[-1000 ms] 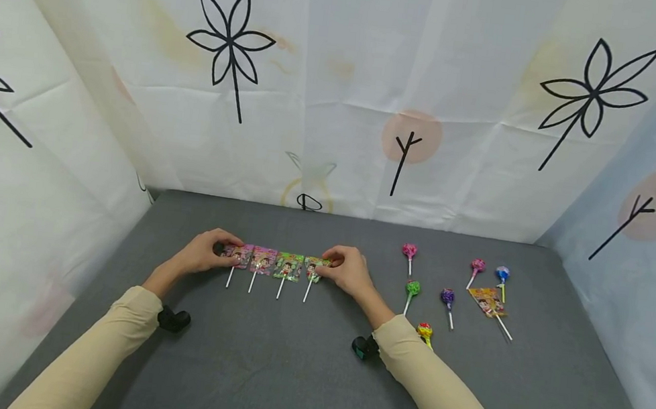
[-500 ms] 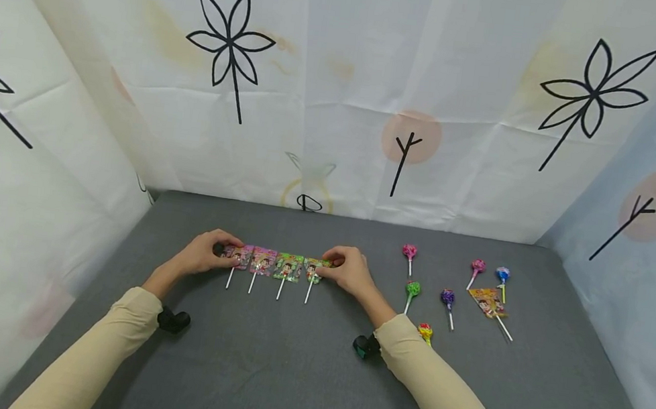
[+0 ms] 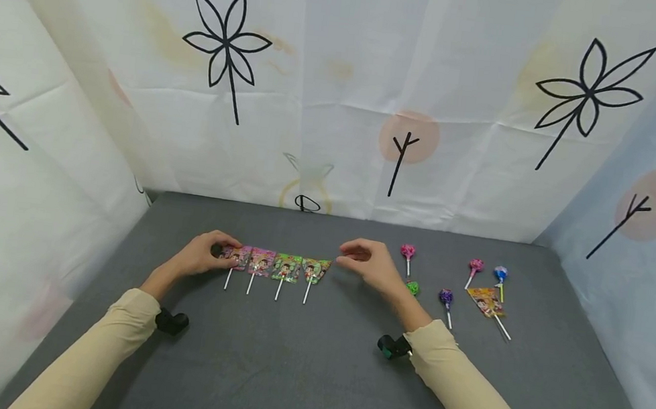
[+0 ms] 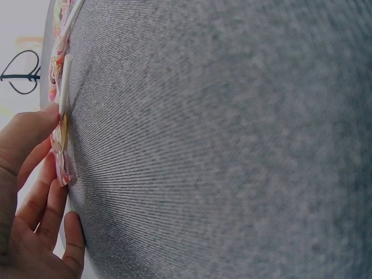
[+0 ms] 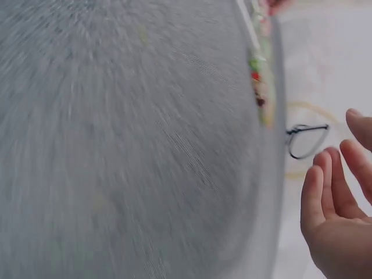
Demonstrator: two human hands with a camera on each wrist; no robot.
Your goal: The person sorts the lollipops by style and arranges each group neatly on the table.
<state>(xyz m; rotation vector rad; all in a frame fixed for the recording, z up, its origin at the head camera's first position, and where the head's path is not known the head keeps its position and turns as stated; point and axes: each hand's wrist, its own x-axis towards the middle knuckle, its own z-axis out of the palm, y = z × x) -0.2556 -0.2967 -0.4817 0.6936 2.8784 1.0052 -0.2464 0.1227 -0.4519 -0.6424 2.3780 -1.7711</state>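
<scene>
Four flat-wrapped lollipops lie in a row; at its left end is a pink one, with another pink one beside it, then a green one and a second green one. My left hand pinches the left-end pink lollipop; in the left wrist view the thumb lies on its wrapper, close to the white stick, with fingers behind. Just off the right end of the row, my right hand is raised and holds nothing. Its fingers are loosely bent in the right wrist view.
Round lollipops lie to the right: pink, green, purple, another pink and blue. A flat orange-wrapped lollipop is near them. The grey table meets a white patterned cloth behind.
My right hand has let go of the right-end green lollipop and moved right, away from the row. The left hand stays on the pink one. The yellow-red round lollipop is now hidden by the right arm.
</scene>
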